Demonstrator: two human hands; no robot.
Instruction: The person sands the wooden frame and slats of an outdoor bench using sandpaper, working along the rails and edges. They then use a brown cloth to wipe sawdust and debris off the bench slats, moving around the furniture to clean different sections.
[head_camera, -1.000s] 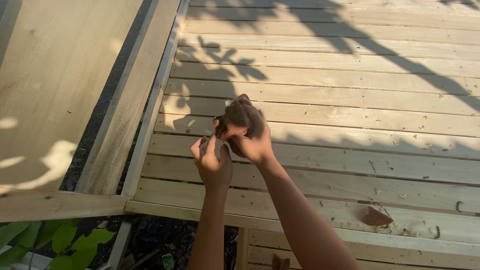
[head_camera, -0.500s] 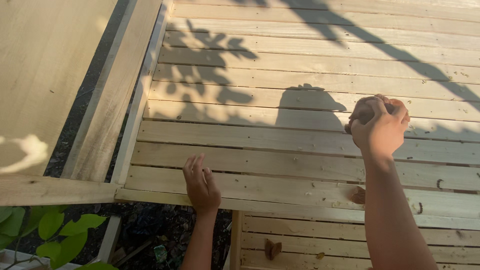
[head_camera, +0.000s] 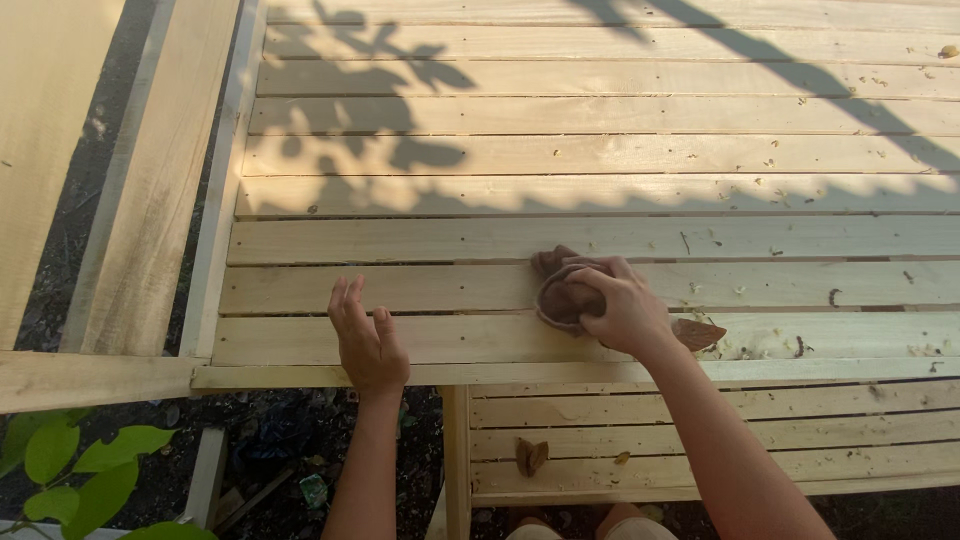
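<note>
A slatted panel of pale wooden boards lies in front of me, part in shade. My right hand presses a crumpled brown piece of sandpaper onto a slat near the panel's front edge. My left hand rests flat on the front slat, fingers together, holding nothing. A brown scrap lies on the slat just right of my right wrist.
A second wooden frame lies to the left with a dark gap beside it. Lower slats sit below the panel's front edge, with a dry leaf on them. Green leaves show at the bottom left. Wood chips dot the right boards.
My right hand has come down from the air with the sandpaper onto the slat. My left hand has moved up onto the front slat and lies flat.
</note>
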